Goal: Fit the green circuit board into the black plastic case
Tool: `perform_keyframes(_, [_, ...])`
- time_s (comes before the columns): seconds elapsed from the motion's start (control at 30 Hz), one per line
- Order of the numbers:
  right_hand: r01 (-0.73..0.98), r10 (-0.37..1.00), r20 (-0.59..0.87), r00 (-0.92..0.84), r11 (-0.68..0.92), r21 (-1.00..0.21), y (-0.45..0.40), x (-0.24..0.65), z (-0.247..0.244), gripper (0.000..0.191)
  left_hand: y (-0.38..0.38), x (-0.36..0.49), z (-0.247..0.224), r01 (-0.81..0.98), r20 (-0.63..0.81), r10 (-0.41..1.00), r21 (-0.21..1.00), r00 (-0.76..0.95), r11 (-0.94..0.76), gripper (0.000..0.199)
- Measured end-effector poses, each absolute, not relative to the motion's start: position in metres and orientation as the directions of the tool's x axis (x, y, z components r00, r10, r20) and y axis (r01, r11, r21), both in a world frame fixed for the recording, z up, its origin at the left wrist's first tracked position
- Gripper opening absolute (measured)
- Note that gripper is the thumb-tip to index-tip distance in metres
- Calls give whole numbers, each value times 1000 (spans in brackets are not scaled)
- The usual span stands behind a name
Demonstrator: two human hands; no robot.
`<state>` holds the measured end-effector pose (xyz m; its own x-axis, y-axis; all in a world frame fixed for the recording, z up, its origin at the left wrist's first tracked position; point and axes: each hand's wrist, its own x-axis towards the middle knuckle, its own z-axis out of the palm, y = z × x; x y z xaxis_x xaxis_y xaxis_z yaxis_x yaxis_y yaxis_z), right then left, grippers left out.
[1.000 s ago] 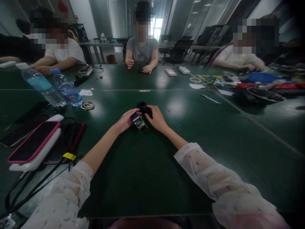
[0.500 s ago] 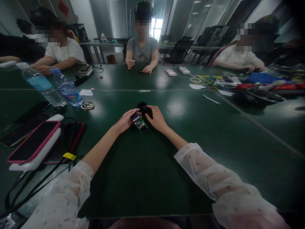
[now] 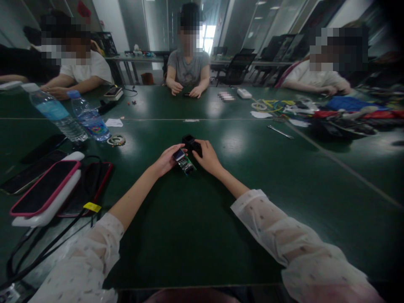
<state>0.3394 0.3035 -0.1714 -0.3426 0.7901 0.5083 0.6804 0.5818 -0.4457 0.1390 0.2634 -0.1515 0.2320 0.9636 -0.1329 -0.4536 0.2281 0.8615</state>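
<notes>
Near the middle of the green table, my left hand is closed on the edge of a small circuit board, which carries a little screen at its upper end. My right hand grips a black case just beyond and to the right of the board. The case shows an open recess at its far end. Board and case lie close together; whether they touch is too small to tell.
Two water bottles, phones and black cables are at the left. A wrench lies right, before a pile of wires and bags. Three people sit across the table, one in a grey shirt.
The hand of the person opposite, on the left of that person's lap side, has lowered toward the table. My hands, the board and the case have not visibly moved.
</notes>
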Motion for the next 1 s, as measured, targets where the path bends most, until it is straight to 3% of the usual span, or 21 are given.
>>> perform_keyframes(1.0, [675,780,523,-345,593,-439,302,339,-170,43,263,140,-152,-460,-115,964,861,240,217,31])
